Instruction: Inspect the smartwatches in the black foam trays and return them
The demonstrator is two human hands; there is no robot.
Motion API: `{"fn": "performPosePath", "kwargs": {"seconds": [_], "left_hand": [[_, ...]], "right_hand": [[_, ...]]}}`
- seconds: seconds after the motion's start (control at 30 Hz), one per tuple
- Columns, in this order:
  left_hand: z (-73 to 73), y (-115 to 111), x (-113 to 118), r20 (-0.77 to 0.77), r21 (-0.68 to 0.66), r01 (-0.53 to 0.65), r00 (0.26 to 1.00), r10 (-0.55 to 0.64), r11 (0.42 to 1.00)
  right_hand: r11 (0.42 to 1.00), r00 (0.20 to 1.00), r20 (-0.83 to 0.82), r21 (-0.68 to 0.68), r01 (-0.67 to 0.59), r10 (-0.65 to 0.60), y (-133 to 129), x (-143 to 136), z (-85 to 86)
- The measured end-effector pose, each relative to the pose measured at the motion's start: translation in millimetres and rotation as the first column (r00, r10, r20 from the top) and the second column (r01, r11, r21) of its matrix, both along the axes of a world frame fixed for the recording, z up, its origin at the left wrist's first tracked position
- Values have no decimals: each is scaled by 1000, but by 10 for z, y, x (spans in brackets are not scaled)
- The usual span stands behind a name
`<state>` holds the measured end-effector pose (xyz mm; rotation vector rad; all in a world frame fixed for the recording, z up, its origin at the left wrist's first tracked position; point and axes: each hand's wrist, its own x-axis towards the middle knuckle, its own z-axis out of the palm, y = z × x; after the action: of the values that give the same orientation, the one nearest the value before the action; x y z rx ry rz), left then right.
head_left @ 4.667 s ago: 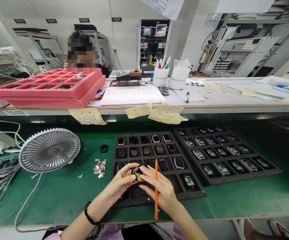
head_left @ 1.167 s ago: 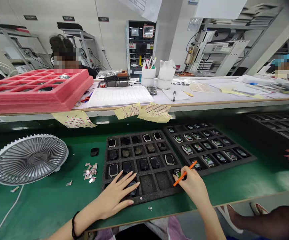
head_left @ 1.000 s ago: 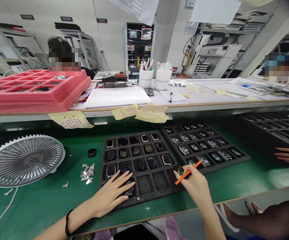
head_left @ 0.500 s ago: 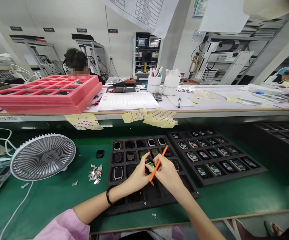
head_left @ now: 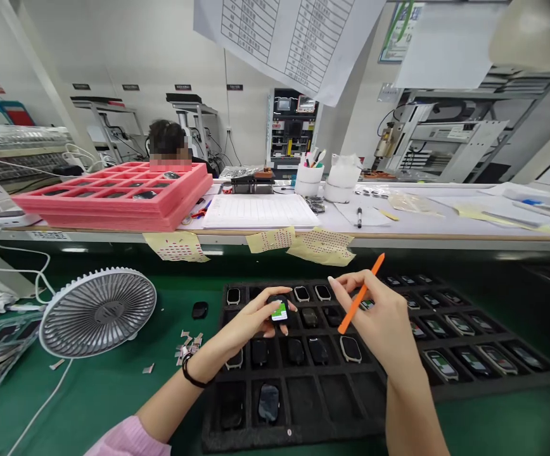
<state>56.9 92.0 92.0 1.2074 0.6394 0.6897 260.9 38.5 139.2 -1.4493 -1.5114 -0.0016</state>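
Note:
A dark smartwatch body [head_left: 279, 310] with a green-and-white face is pinched between the thumb and fingers of my left hand [head_left: 253, 320]. It is held over the near black foam tray [head_left: 298, 396], whose compartments hold several watch bodies, some silver-rimmed. Off to the right, my right hand [head_left: 386, 316] grips a slim orange pointed stick [head_left: 361, 294], tilted with its upper end to the right. That hand hovers between the near tray and a second black foam tray [head_left: 498, 389] of watches with green-and-white faces, partly covering both.
A grey round fan [head_left: 98, 313] stands on the green mat at left. Beside it lie a loose black watch body [head_left: 199, 310] and small silvery scraps [head_left: 189, 347]. Pink foam trays [head_left: 161, 212], a paper form [head_left: 260, 210] and a pen pot [head_left: 309, 179] occupy the raised shelf. A person sits behind.
My hands have separated: the left holds the watch body up to the left, while the right has drawn away rightward with the orange stick. The camera view has shifted too.

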Motion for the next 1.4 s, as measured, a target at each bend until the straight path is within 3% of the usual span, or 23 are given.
{"fn": "performPosePath", "kwargs": {"seconds": [0.17,0.57,1.07,1.23,1.4], "left_hand": [[18,27,-34,18,-20,26,1000,-25,999],[136,-72,-63,-57,35,-72,996,74,997],[93,-20,-81,9,-36,-49,999,50,998],[107,-46,-92,-68,65,-58,996,63,996],[58,-52,-101,-42,209,-13,999,22,978]], "right_hand": [[998,997,34,13,62,-62,51,47,-28],[994,992,70,49,102,-105,-25,120,18],[994,991,79,43,101,-104,-14,126,7],[995,991,96,51,88,-93,0,107,-2],[996,991,102,51,78,-83,-4,96,-6]]}}
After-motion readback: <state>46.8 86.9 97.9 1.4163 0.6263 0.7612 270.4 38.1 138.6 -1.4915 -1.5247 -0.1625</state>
